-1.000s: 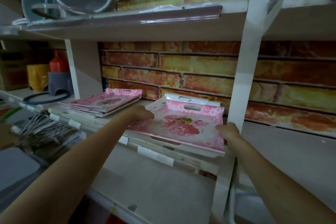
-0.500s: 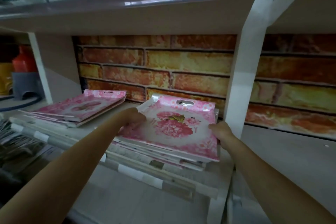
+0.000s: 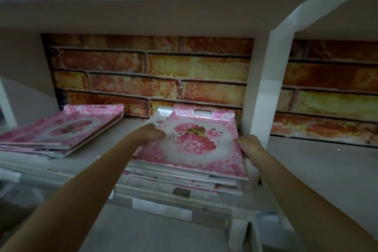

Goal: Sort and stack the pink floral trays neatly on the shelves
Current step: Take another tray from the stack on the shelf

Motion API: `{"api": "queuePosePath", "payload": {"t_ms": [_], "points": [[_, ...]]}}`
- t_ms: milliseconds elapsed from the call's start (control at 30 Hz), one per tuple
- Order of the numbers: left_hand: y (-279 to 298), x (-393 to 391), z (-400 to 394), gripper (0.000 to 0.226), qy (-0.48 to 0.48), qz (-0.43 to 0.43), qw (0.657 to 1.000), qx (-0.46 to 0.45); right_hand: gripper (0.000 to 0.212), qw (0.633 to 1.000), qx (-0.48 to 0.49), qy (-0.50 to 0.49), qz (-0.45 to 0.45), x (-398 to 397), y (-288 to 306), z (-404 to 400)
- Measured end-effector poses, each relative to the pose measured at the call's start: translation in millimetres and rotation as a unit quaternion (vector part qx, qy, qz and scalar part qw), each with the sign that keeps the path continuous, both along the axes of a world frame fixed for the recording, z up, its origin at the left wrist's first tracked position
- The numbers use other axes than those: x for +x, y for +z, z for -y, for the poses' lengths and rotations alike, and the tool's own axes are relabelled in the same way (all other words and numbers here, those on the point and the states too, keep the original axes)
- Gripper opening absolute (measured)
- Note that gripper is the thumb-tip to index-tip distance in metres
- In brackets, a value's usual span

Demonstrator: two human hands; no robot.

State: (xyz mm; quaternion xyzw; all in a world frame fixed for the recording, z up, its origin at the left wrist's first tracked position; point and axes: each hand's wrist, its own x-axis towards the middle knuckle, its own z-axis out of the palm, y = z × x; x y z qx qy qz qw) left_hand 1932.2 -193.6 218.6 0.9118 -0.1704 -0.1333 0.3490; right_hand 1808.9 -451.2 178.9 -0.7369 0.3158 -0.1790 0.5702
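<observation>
A pink floral tray (image 3: 201, 145) lies in the centre of the frame, topmost on a stack of trays (image 3: 180, 178) resting on the white shelf (image 3: 86, 172). The left hand (image 3: 150, 135) grips the tray's left edge, fingers curled over the rim. The right hand (image 3: 250, 146) holds the tray's right edge from the side, fingers bent round it, just beside the white upright post (image 3: 263, 92). The tray sits between the two hands, its far end with an oval handle slot (image 3: 203, 112) pointing toward the brick-patterned wall (image 3: 155, 71).

The tray is flat, rectangular and glossy, with a pale middle, a printed bunch of deep pink blooms and a pink flowered border. The edges of the trays under it show as thin white and pink layers, slightly uneven.

At the left of the frame a second, lower pile of pink floral trays (image 3: 61, 131) lies on the same shelf, well apart from the hands.
</observation>
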Motion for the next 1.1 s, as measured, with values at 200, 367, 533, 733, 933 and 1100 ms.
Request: {"api": "queuePosePath", "payload": {"t_ms": [200,367,533,733,933,1100], "points": [[-16.3,14.1,13.5,0.05,-0.007,0.076,0.994,0.082,0.023,0.999,-0.045,-0.024,0.013,-10.4,-3.8,-13.3],[-16.8,-17.9,52.3,0.026,-0.06,0.101,0.993,-0.015,0.03,0.998,-0.027,-0.051,0.022,-39.1,-15.0,-24.1],[-12.1,-62.3,106.0,0.024,-0.148,0.085,0.983,-0.064,0.014,0.995,-0.007,-0.09,0.043,-84.9,-12.6,-13.0],[4.0,-126.9,180.5,0.005,-0.222,0.105,0.963,-0.112,0.013,0.989,-0.069,-0.132,0.02,-160.4,0.1,22.9],[-5.6,-232.0,280.8,0.031,-0.293,0.033,0.949,-0.112,0.008,0.973,-0.142,-0.179,-0.018,-264.7,1.8,77.0],[-20.3,-344.1,364.9,0.015,-0.36,-0.005,0.926,-0.114,0.026,0.947,-0.216,-0.218,-0.097,-368.5,10.3,133.3]]}}
